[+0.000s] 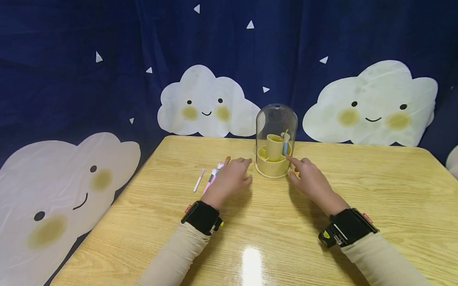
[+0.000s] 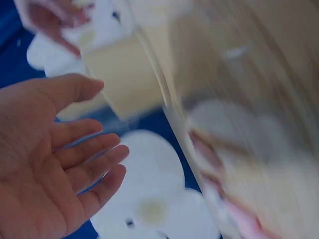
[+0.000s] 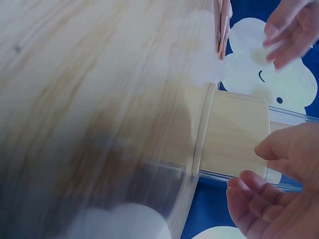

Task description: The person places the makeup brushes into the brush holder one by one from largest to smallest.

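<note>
A cream makeup brush holder (image 1: 272,167) stands toward the back of the table under a clear domed cover (image 1: 277,115). Inside are a taller cup, side compartments and a slim blue item (image 1: 285,148). My left hand (image 1: 230,179) is just left of the holder, its fingers apart and nothing in them. On the other side, my right hand (image 1: 311,179) has its fingertips close to the cover; whether they touch it I cannot tell. In the right wrist view, those fingers (image 3: 271,144) bend loosely beside the holder. Pink-handled makeup brushes (image 1: 212,176) lie partly behind my left hand.
A thin pink-and-white stick (image 1: 199,180) lies left of the brushes on the wooden table (image 1: 285,265). Behind the table's back edge hangs a dark blue curtain (image 1: 226,40) with cloud faces. The left wrist view is blurred.
</note>
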The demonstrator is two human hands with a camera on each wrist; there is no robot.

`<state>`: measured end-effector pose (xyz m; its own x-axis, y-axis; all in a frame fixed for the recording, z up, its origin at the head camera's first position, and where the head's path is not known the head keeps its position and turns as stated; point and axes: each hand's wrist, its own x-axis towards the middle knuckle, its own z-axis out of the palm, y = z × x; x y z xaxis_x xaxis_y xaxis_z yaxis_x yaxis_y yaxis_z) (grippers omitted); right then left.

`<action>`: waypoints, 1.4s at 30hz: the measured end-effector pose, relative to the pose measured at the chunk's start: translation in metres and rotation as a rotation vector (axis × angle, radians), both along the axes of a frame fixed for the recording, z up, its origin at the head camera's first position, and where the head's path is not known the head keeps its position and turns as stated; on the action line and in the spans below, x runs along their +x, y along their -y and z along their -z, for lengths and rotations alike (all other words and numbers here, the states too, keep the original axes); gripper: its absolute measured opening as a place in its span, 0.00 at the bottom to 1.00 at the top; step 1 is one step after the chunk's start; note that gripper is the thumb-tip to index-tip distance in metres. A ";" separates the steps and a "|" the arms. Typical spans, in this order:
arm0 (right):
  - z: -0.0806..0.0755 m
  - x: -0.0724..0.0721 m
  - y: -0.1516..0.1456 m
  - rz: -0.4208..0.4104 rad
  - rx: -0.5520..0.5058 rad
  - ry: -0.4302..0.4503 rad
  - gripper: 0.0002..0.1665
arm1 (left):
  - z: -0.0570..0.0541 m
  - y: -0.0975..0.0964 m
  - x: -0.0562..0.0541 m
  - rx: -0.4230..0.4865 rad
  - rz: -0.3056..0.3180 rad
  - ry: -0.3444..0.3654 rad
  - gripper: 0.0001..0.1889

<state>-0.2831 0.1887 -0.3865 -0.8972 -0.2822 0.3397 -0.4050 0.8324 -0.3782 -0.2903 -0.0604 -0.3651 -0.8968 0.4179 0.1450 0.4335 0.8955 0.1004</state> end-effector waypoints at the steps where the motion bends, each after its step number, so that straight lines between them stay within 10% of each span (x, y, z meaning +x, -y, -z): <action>1: 0.000 0.000 0.000 -0.004 -0.001 -0.004 0.30 | -0.001 0.009 -0.002 0.027 -0.036 -0.002 0.27; 13: -0.002 0.003 -0.002 -0.016 0.003 0.021 0.30 | 0.014 0.074 -0.013 0.129 -0.394 0.282 0.03; 42: 0.001 0.010 -0.002 -0.016 -0.027 0.058 0.24 | 0.012 0.084 -0.002 0.228 -0.421 0.357 0.10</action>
<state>-0.2726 0.1905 -0.3878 -0.9112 -0.2878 0.2948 -0.3946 0.8152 -0.4239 -0.2918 -0.1441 -0.3774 -0.9884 0.0099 -0.1517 -0.0498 0.9217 0.3848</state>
